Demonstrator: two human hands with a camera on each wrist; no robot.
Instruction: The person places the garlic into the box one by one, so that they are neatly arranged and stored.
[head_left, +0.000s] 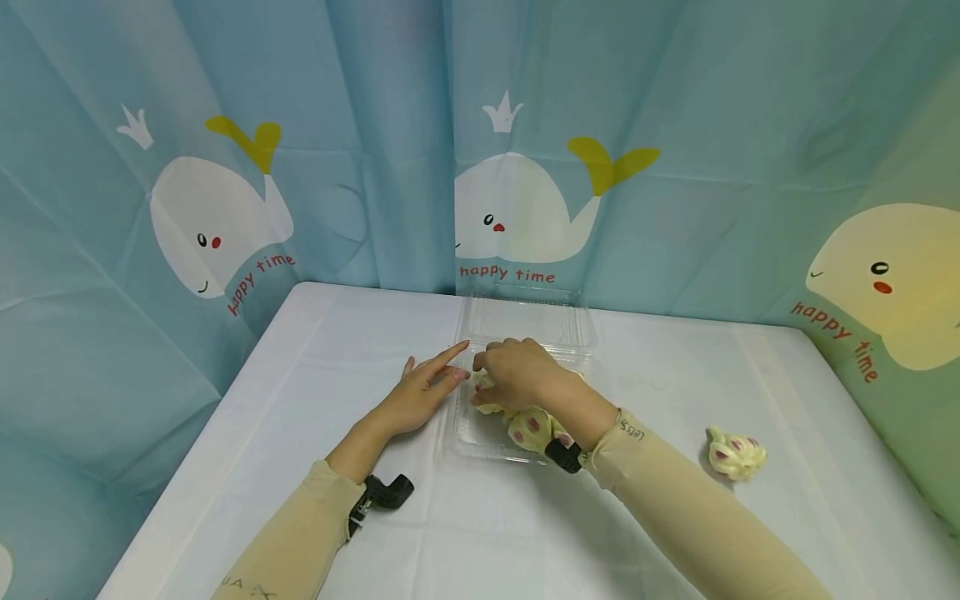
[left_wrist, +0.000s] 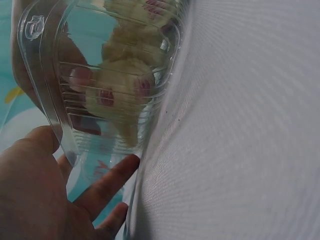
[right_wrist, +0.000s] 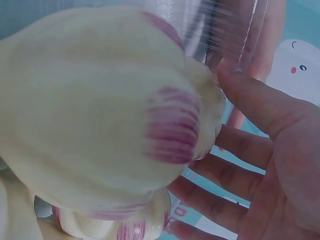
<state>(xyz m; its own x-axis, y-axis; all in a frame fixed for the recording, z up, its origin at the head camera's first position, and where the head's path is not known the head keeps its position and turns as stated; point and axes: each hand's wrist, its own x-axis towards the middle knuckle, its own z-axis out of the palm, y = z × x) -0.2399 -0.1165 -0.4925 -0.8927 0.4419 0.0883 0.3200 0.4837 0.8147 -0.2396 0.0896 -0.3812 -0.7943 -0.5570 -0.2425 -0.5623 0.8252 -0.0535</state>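
A clear plastic clamshell box (head_left: 477, 435) stands on the table with its lid (head_left: 525, 323) raised at the back. Several cream garlic bulbs with purple marks lie inside, one garlic bulb (head_left: 529, 429) near the front. My right hand (head_left: 517, 372) reaches down into the box, its thumb and fingers about another garlic bulb (right_wrist: 207, 112) at the left side; part of that bulb is hidden. With fingers stretched out, my left hand (head_left: 420, 396) rests at the box's left side, fingertips by its wall (left_wrist: 107, 137).
A single garlic bulb (head_left: 737, 456) lies on the white tablecloth (head_left: 652, 517) to the right of the box. Behind the table hangs a blue curtain (head_left: 405, 167) printed with whales. A black wrist mount (head_left: 390, 492) sits under the left forearm.
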